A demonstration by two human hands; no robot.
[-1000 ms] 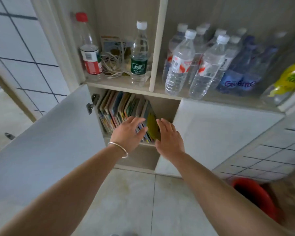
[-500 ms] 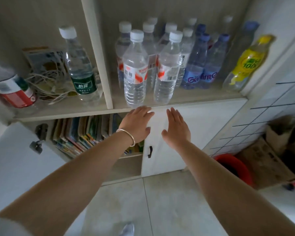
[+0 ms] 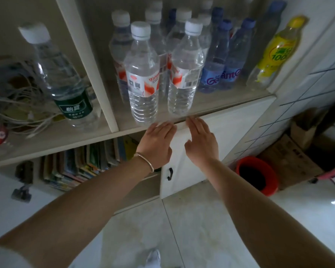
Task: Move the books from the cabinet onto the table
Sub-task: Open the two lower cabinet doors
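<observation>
A row of colourful thin books (image 3: 81, 165) stands upright in the lower left compartment of the cabinet (image 3: 46, 146), behind its opened left door (image 3: 6, 200). My left hand (image 3: 156, 145), a metal bangle at its wrist, is stretched out flat in front of the books' right end, fingertips at the shelf edge. My right hand (image 3: 200, 141) is held flat beside it, in front of the closed right door (image 3: 220, 136), fingertips near the shelf edge. Neither hand holds anything.
Several water bottles (image 3: 143, 74) crowd the shelf above, with a green-labelled bottle (image 3: 66, 84) and tangled white cables (image 3: 21, 111) to the left and a yellow bottle (image 3: 275, 53) at the right. A red bucket (image 3: 257, 175) and cardboard box (image 3: 290, 159) sit on the tiled floor at right.
Both hands have lifted away from the books to the shelf edge above the right door. The view has swung right and closer to the shelf.
</observation>
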